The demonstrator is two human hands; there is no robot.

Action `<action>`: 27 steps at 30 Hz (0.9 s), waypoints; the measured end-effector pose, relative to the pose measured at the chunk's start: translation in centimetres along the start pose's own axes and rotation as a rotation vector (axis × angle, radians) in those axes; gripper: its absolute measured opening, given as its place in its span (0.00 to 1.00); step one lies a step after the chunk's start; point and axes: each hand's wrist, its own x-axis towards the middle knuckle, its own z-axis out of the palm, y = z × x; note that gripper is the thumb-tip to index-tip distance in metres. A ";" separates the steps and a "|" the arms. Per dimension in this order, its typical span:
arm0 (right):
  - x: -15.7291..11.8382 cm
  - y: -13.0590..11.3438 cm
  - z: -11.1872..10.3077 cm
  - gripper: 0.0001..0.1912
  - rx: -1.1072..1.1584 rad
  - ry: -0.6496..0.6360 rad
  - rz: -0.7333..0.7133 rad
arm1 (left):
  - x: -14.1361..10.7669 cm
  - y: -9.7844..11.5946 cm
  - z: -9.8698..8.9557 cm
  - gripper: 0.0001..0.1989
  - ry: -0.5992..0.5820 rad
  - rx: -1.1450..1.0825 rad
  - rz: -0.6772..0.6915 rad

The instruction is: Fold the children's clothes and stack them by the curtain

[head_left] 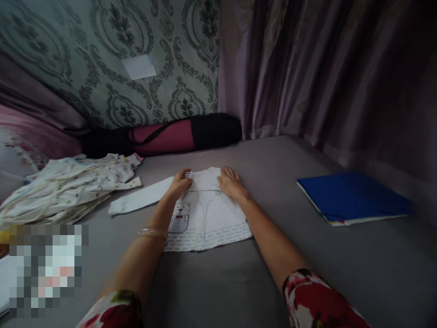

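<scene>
Both the left hand [180, 182] and the right hand [231, 182] rest at the top of a small white shirt [223, 212], spread on a gray sheet [211, 287], apparently to steady the cloth. The right lies flat, gripping nothing; whether the curled left pinches fabric cannot be told. Forearms reach forward, converging. One shirt sleeve [143, 197] points toward heaped clothes [75, 184] at left; folded blue cloth [355, 196] lies well apart.

Left forearm [145, 250] is covering part of the bear print [182, 212], right hand [231, 183] is hiding some shirt [201, 212] edge, pixelation [51, 269] is masking the lower left, sleeves [319, 298] are running off-frame, hem lettering [211, 238] is appearing illegibly small.
</scene>
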 end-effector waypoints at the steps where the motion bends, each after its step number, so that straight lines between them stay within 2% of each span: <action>1: -0.1 0.0 0.4 0.28 -0.009 -0.019 0.012 | 0.0 -0.1 0.0 0.32 0.005 -0.003 0.009; 6: -0.3 0.4 1.3 0.32 -0.035 -0.082 0.055 | 0.3 -1.0 -0.4 0.26 0.059 0.026 0.090; 13: -0.2 0.4 1.3 0.35 -0.077 -0.100 0.078 | 1.0 -2.9 -1.2 0.18 0.198 0.296 0.179; 17: -0.1 0.6 1.6 0.35 -0.093 -0.105 0.082 | 1.3 -3.6 -1.3 0.16 0.194 0.463 0.256; 23: 0.0 0.7 1.7 0.35 -0.111 -0.090 0.074 | 0.4 -3.7 -0.5 0.16 0.326 0.666 0.468; 25: 0.0 0.6 1.7 0.34 -0.120 -0.098 0.077 | -0.5 -3.3 0.3 0.16 0.247 0.724 0.572; 27: -0.1 0.5 1.6 0.34 -0.135 -0.102 0.080 | -1.5 -2.7 1.2 0.18 0.101 0.818 0.639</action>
